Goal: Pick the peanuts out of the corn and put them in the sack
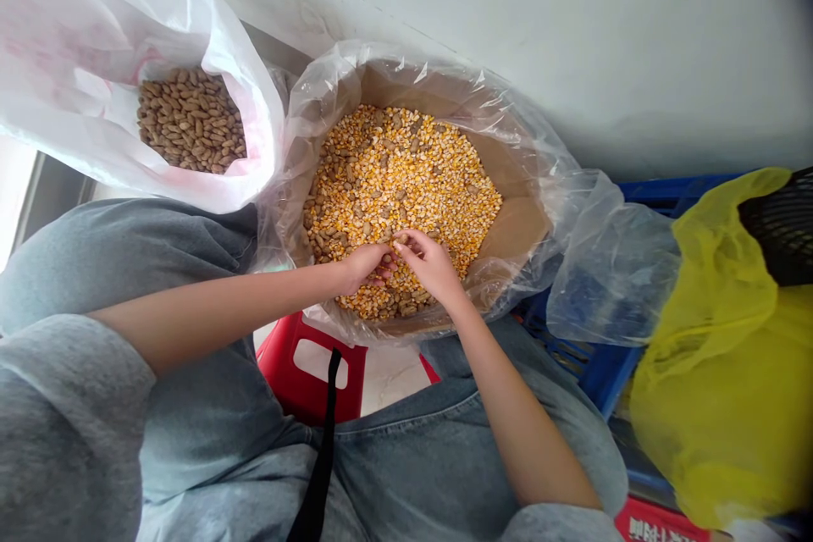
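Note:
A box lined with clear plastic stands between my knees, full of yellow corn kernels with unshelled peanuts scattered among them, thickest along the left and near sides. Over the near part of the corn, my two hands meet at the fingertips. My right hand pinches a peanut between thumb and fingers. My left hand is closed with its fingers curled inward; what lies in them is hidden.
A white sack on the left holds a pile of peanuts. At the right are a blue crate, a loose clear bag and a yellow mesh bag. A red plastic stool shows below the box. The wall rises behind.

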Action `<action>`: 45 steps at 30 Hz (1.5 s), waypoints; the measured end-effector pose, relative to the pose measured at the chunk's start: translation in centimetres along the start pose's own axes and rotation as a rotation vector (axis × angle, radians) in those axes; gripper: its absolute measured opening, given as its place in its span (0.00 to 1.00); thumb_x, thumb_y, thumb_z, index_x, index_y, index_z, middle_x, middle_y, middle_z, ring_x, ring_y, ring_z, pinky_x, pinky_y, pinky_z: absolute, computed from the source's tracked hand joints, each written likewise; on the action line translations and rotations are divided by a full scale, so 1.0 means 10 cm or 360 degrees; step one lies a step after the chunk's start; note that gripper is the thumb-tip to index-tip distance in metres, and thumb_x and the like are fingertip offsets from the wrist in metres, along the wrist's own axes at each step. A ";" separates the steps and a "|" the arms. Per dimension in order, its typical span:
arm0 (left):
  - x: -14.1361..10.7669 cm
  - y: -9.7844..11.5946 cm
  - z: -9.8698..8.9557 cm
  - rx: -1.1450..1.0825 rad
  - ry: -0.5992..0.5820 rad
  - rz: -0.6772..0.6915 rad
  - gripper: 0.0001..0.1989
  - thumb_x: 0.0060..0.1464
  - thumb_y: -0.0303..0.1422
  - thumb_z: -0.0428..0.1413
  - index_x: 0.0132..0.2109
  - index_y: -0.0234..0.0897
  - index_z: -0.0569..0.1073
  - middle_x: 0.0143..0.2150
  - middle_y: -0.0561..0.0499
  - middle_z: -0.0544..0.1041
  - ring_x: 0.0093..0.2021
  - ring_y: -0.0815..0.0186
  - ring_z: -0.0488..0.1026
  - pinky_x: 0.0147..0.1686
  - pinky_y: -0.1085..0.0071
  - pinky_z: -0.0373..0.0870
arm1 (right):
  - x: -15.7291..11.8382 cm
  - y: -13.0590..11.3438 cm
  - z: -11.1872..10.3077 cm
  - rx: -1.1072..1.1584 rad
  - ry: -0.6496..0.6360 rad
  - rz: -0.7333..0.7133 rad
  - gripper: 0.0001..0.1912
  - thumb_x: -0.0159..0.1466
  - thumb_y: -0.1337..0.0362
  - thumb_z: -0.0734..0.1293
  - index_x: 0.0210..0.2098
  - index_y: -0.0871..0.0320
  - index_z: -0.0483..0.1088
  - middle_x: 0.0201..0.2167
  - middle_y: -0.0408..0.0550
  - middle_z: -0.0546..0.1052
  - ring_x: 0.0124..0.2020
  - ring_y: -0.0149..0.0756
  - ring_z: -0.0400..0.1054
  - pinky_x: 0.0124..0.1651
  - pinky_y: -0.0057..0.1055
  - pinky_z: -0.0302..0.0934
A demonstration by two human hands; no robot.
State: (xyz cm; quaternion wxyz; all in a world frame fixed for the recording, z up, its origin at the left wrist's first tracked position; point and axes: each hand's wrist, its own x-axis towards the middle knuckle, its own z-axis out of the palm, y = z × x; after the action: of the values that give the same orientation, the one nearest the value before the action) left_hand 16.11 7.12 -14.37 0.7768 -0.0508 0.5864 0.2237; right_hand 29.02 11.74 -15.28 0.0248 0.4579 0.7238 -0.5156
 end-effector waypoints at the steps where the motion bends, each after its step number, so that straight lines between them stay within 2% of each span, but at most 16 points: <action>1: 0.01 0.00 0.00 -0.0021 0.0007 0.0004 0.07 0.46 0.33 0.46 0.25 0.35 0.63 0.23 0.54 0.64 0.21 0.75 0.59 0.22 0.76 0.59 | 0.00 -0.05 -0.01 0.0081 0.0050 -0.0008 0.13 0.58 0.59 0.55 0.42 0.56 0.60 0.33 0.44 0.69 0.33 0.29 0.63 0.36 0.25 0.56; 3: 0.03 -0.01 -0.01 -0.0077 0.0034 0.0010 0.08 0.47 0.34 0.45 0.25 0.35 0.62 0.22 0.54 0.63 0.21 0.74 0.59 0.22 0.76 0.59 | -0.03 -0.14 -0.03 0.0158 0.0093 -0.0045 0.14 0.57 0.57 0.56 0.39 0.57 0.60 0.30 0.43 0.68 0.31 0.29 0.62 0.34 0.25 0.56; 8: 0.06 -0.03 0.00 -0.0182 0.0028 0.0122 0.09 0.47 0.32 0.44 0.23 0.35 0.62 0.20 0.54 0.63 0.21 0.74 0.59 0.20 0.76 0.57 | -0.10 -0.27 -0.02 -0.0052 -0.0157 -0.0264 0.12 0.56 0.55 0.58 0.33 0.57 0.62 0.23 0.39 0.65 0.24 0.26 0.58 0.29 0.23 0.52; 17: 0.10 -0.06 -0.02 -0.0169 -0.0201 0.0232 0.12 0.44 0.30 0.43 0.17 0.34 0.60 0.17 0.53 0.62 0.18 0.74 0.57 0.18 0.77 0.53 | -0.13 -0.25 -0.01 -0.0310 -0.0171 -0.0350 0.13 0.56 0.56 0.59 0.39 0.55 0.63 0.25 0.40 0.67 0.28 0.28 0.60 0.31 0.23 0.51; 19: 0.10 -0.06 -0.02 -0.0140 -0.0232 0.0231 0.11 0.44 0.30 0.43 0.17 0.34 0.61 0.18 0.52 0.62 0.19 0.74 0.58 0.18 0.77 0.53 | -0.14 -0.27 -0.01 -0.0275 -0.0174 -0.0345 0.13 0.56 0.56 0.59 0.39 0.55 0.62 0.25 0.40 0.67 0.27 0.28 0.60 0.31 0.23 0.51; 22: 0.09 -0.04 -0.01 -0.0140 -0.0143 0.0156 0.09 0.45 0.31 0.44 0.21 0.35 0.62 0.18 0.53 0.62 0.19 0.74 0.58 0.18 0.77 0.53 | -0.13 -0.28 -0.03 -0.0154 -0.0108 -0.0291 0.12 0.59 0.57 0.55 0.37 0.56 0.62 0.27 0.41 0.69 0.27 0.27 0.61 0.32 0.23 0.52; 26: 0.02 -0.02 0.01 -0.0076 -0.0111 0.0078 0.08 0.45 0.34 0.46 0.23 0.35 0.62 0.20 0.54 0.62 0.18 0.75 0.56 0.17 0.77 0.52 | -0.06 -0.15 -0.07 -0.0206 0.0005 -0.0083 0.15 0.61 0.57 0.50 0.38 0.57 0.62 0.28 0.43 0.70 0.29 0.28 0.63 0.33 0.24 0.54; 28: -0.01 0.00 0.02 -0.0018 -0.0103 0.0041 0.08 0.45 0.33 0.46 0.23 0.35 0.63 0.21 0.54 0.63 0.18 0.75 0.56 0.18 0.77 0.52 | -0.04 -0.05 -0.07 -0.0443 -0.0099 0.0060 0.14 0.60 0.58 0.51 0.38 0.57 0.63 0.31 0.45 0.71 0.31 0.30 0.64 0.34 0.25 0.54; 31: -0.04 0.02 0.02 -0.0005 -0.0092 0.0008 0.07 0.45 0.31 0.45 0.23 0.34 0.63 0.21 0.54 0.63 0.18 0.75 0.56 0.18 0.77 0.51 | -0.04 0.08 -0.01 -0.0966 -0.0480 0.0255 0.14 0.58 0.58 0.54 0.39 0.56 0.63 0.37 0.49 0.71 0.37 0.36 0.64 0.35 0.29 0.55; 33: -0.04 0.03 0.02 -0.0009 -0.0084 0.0010 0.07 0.46 0.31 0.45 0.23 0.34 0.63 0.21 0.54 0.62 0.18 0.75 0.56 0.18 0.77 0.51 | -0.07 0.11 0.06 -0.1167 -0.0679 0.0321 0.16 0.56 0.57 0.57 0.41 0.57 0.63 0.39 0.52 0.70 0.38 0.39 0.65 0.35 0.30 0.56; 36: -0.05 0.03 0.03 0.0009 -0.0059 0.0008 0.07 0.45 0.30 0.45 0.23 0.34 0.63 0.20 0.54 0.62 0.19 0.75 0.56 0.18 0.78 0.52 | -0.11 0.08 0.15 -0.1228 -0.0777 0.0348 0.18 0.54 0.59 0.59 0.43 0.59 0.63 0.38 0.54 0.71 0.38 0.42 0.66 0.34 0.32 0.57; 41: -0.05 0.03 0.04 0.0024 -0.0005 -0.0003 0.07 0.45 0.31 0.46 0.23 0.35 0.63 0.20 0.53 0.63 0.20 0.74 0.58 0.19 0.78 0.54 | -0.13 0.02 0.21 -0.1287 -0.0919 0.0365 0.13 0.53 0.65 0.59 0.37 0.59 0.68 0.36 0.55 0.72 0.38 0.42 0.66 0.35 0.32 0.59; 45: -0.05 0.03 0.04 0.0038 -0.0005 0.0000 0.07 0.46 0.31 0.46 0.23 0.35 0.63 0.20 0.53 0.63 0.20 0.74 0.58 0.19 0.77 0.53 | -0.14 0.02 0.25 -0.1305 -0.1026 0.0362 0.11 0.52 0.65 0.61 0.34 0.58 0.69 0.36 0.54 0.72 0.38 0.42 0.66 0.35 0.33 0.60</action>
State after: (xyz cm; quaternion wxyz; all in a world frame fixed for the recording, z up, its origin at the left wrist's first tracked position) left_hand 16.23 7.33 -13.76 0.7783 -0.0413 0.5878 0.2168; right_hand 28.89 8.95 -15.81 0.4785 0.3047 0.7673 -0.2990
